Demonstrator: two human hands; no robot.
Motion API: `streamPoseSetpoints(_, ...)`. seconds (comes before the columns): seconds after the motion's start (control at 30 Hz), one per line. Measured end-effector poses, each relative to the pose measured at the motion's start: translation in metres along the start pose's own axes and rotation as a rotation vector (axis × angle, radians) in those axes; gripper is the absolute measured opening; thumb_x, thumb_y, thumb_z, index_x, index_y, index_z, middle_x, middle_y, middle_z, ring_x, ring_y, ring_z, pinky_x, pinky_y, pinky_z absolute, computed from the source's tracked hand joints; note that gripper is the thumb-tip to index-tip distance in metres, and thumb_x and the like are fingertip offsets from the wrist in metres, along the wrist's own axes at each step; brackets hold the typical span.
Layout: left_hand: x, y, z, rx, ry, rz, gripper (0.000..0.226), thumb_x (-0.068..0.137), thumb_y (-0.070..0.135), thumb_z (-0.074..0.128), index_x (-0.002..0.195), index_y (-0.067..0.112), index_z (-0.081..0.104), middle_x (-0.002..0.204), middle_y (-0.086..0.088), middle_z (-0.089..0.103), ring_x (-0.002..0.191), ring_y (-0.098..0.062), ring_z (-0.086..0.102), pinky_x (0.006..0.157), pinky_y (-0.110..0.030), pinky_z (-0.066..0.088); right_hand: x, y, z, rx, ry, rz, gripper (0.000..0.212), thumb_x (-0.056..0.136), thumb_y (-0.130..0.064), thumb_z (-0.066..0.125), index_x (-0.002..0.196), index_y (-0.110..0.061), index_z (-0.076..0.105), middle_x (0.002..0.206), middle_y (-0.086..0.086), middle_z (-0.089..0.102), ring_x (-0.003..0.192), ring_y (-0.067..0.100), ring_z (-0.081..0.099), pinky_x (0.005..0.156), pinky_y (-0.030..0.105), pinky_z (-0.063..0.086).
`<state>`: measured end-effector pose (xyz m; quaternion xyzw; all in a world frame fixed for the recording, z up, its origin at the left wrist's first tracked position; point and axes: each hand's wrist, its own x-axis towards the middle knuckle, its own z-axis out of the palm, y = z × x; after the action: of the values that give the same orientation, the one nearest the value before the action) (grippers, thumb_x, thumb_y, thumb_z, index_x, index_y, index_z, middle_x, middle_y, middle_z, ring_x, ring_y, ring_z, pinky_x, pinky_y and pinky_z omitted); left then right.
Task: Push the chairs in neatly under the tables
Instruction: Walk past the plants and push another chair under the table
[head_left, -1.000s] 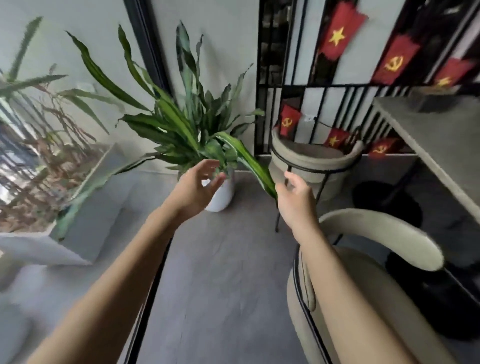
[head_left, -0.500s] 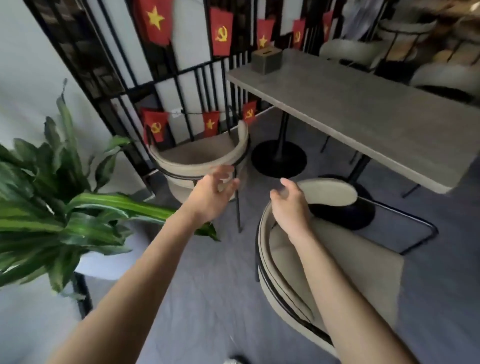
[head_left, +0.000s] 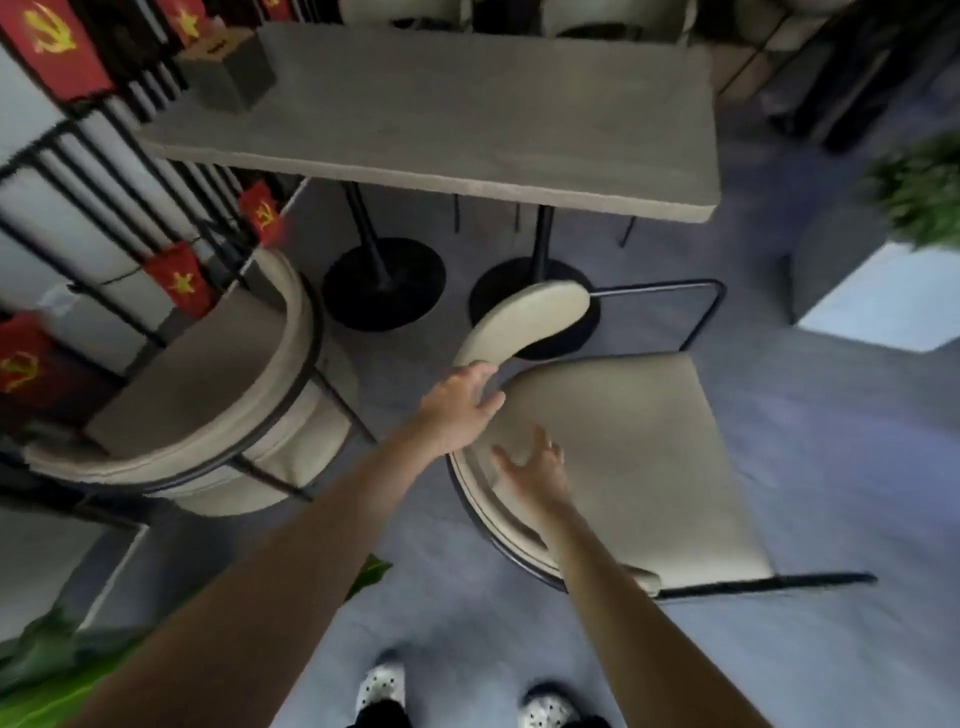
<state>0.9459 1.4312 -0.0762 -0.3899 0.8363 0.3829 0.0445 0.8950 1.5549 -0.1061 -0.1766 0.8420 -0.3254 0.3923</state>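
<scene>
Two hands: both reached toward the nearer chair (head_left: 613, 447), seen from the head camera
Left hand (head_left: 457, 402): rested on the curved cream backrest (head_left: 524, 325) of that chair, fingers (head_left: 480, 376) draped over its rim; whether they closed into a grip, I could not tell
Right hand (head_left: 535, 467): fingers spread wide, hovering over the back of the seat, holding nothing; contact could not be told
Nearer chair: stood out from the surface (head_left: 447, 114), seat fully clear of its edge, black metal frame (head_left: 691, 312) pointing toward the two round pedestal bases (head_left: 384, 283)
Second chair (head_left: 208, 415): to the left, beside the black railing (head_left: 104, 171), also out from under the surface
Surface: grey top, a small dark box (head_left: 228, 73) near its far left corner
Railing: red flags (head_left: 179, 278) strung along it
Floor (head_left: 467, 597): grey; two patterned shoes (head_left: 382, 686) at the bottom edge
Plants: green leaves (head_left: 919, 192) blurred at right
</scene>
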Motion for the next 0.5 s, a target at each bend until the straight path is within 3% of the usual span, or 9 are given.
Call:
streamPoseSetpoints(0.13,0.026,-0.032,0.023,0.186,-0.241,0.106,0.049,0.090,0.013,0.050,0.137,0.026,0.042,0.146,-0.001,0.040,0.127,-0.022,0.045,0.098,-0.028,0.039,0.006,0.021,0.034,0.036,0.012,0.179,0.085,0.083,-0.061,0.053,0.150,-0.020,0.020,0.153,0.013,0.030,0.140,0.033,0.032,0.113,0.044,0.029)
streamPoseSetpoints(0.2,0.034,-0.043,0.028,0.366,-0.394,0.171,0.055,0.083,0.008,0.051,0.135,0.027,0.045,0.145,0.000,0.040,0.129,-0.023,0.040,0.102,-0.030,0.036,0.005,0.030,0.045,-0.146,-0.017,0.170,0.086,0.080,-0.072,0.044,0.149,-0.026,0.021,0.150,0.010,0.036,0.136,0.033,0.038,0.108,0.044,0.031)
streamPoseSetpoints(0.3,0.050,-0.051,0.028,0.724,-0.540,0.310,0.061,0.072,0.018,0.055,0.131,0.032,0.047,0.144,0.001,0.041,0.141,-0.019,0.022,0.119,-0.039,0.008,0.001,0.037,0.056,-0.481,-0.070,0.073,0.079,0.076,-0.078,0.041,0.140,-0.031,0.033,0.135,0.007,0.051,0.121,0.032,0.052,0.096,0.043,0.039)
streamPoseSetpoints(0.33,0.055,-0.050,0.024,0.783,-0.591,0.303,0.064,0.068,0.022,0.055,0.130,0.038,0.046,0.143,0.003,0.041,0.142,-0.020,0.018,0.119,-0.043,0.007,0.001,0.038,0.059,-0.547,-0.063,0.054,0.074,0.077,-0.076,0.044,0.136,-0.031,0.037,0.130,0.006,0.055,0.116,0.032,0.055,0.092,0.042,0.042)
streamPoseSetpoints(0.4,0.069,-0.049,0.015,0.906,-0.667,0.302,0.065,0.063,0.032,0.055,0.126,0.045,0.046,0.138,0.005,0.042,0.139,-0.025,0.016,0.115,-0.045,0.021,0.002,0.041,0.062,-0.630,-0.006,0.034,0.059,0.083,-0.065,0.050,0.132,-0.031,0.042,0.123,0.006,0.061,0.112,0.030,0.060,0.088,0.039,0.045)
streamPoseSetpoints(0.5,0.088,-0.058,0.003,1.125,-0.631,0.551,0.066,0.054,0.049,0.060,0.120,0.044,0.054,0.126,0.010,0.054,0.130,-0.021,0.033,0.112,-0.041,0.025,0.002,0.043,0.067,-0.690,0.082,0.003,0.043,0.090,-0.050,0.051,0.131,-0.035,0.045,0.118,0.006,0.064,0.109,0.028,0.062,0.086,0.036,0.047)
